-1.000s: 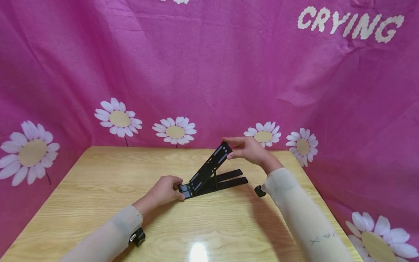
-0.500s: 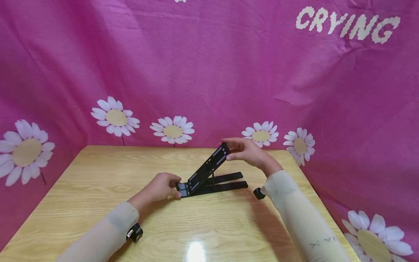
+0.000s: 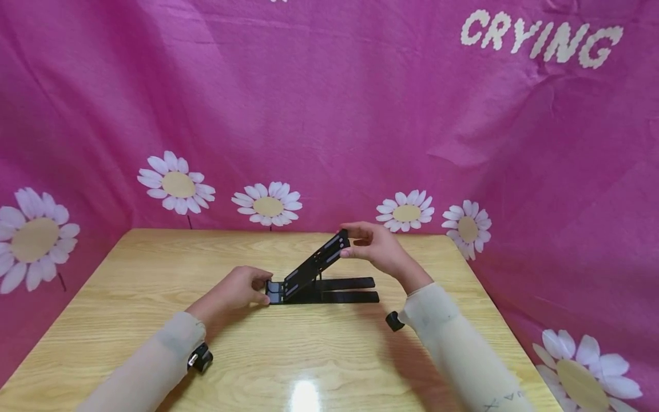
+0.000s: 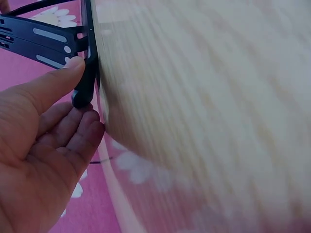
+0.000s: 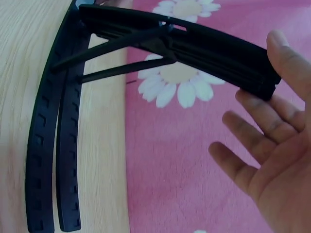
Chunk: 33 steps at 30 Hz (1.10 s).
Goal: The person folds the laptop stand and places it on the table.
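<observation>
A black folding laptop stand (image 3: 314, 269) sits on the wooden table, its two notched base legs (image 5: 68, 145) pointing right and its top panel tilted up. Grey pads line the panel and the front lip. At the lip on the left, my left hand (image 3: 238, 287) pinches the stand's end between thumb and fingers. My right hand (image 3: 378, 247) holds the raised end of the panel, thumb on one side and fingertips on the other. Two thin support struts (image 5: 121, 48) run from the panel down to the base legs in the right wrist view.
The light wooden table (image 3: 216, 366) reaches back to a pink cloth backdrop (image 3: 329, 114) printed with white daisies and lettering. A small black device is strapped at each wrist, over pale sleeves (image 3: 139, 366).
Both hands and the stand have shifted a little left in the head view. The raised panel end sits lower, and the base has turned slightly to lie straighter across the table.
</observation>
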Available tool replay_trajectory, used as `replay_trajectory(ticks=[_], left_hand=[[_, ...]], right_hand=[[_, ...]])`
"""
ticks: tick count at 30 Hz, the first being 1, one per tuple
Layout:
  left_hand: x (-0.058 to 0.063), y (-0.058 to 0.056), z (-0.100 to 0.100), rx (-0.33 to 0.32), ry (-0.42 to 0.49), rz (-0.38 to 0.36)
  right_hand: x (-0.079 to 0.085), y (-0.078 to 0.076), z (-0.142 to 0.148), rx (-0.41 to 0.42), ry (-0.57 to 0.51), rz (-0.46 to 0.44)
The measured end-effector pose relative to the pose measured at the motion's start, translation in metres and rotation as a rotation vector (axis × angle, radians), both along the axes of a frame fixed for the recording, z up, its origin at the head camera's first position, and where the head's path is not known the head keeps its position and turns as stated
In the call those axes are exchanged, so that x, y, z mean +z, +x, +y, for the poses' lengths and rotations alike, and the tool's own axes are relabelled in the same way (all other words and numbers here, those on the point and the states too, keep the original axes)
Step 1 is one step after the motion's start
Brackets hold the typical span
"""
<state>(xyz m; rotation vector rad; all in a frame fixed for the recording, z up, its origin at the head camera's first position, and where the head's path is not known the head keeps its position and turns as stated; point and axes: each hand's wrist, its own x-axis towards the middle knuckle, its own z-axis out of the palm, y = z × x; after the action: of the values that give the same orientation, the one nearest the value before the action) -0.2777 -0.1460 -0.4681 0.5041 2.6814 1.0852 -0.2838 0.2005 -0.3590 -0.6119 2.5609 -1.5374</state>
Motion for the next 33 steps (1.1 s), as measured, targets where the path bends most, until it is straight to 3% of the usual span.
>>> replay_trajectory(ticks=[10,17,25,29,33], left_hand=[[0.001,0.003,-0.005,0.035,-0.005,-0.066],[0.003,0.004,-0.004,0.005,-0.005,-0.029],[0.008,0.008,0.000,0.019,-0.009,-0.008],[0.014,0.013,0.004,0.046,0.051,-0.002],[0.023,0.019,0.011,0.041,0.125,0.054]], right_hand=[[-0.005,0.004,-0.012,-0.047,-0.012,-0.001],[-0.004,0.000,-0.011,-0.006,0.007,0.065],[-0.004,-0.001,-0.006,0.025,0.000,0.058],[-0.010,0.000,-0.001,0.018,0.002,0.079],[-0.019,0.002,0.007,0.021,0.031,0.101]])
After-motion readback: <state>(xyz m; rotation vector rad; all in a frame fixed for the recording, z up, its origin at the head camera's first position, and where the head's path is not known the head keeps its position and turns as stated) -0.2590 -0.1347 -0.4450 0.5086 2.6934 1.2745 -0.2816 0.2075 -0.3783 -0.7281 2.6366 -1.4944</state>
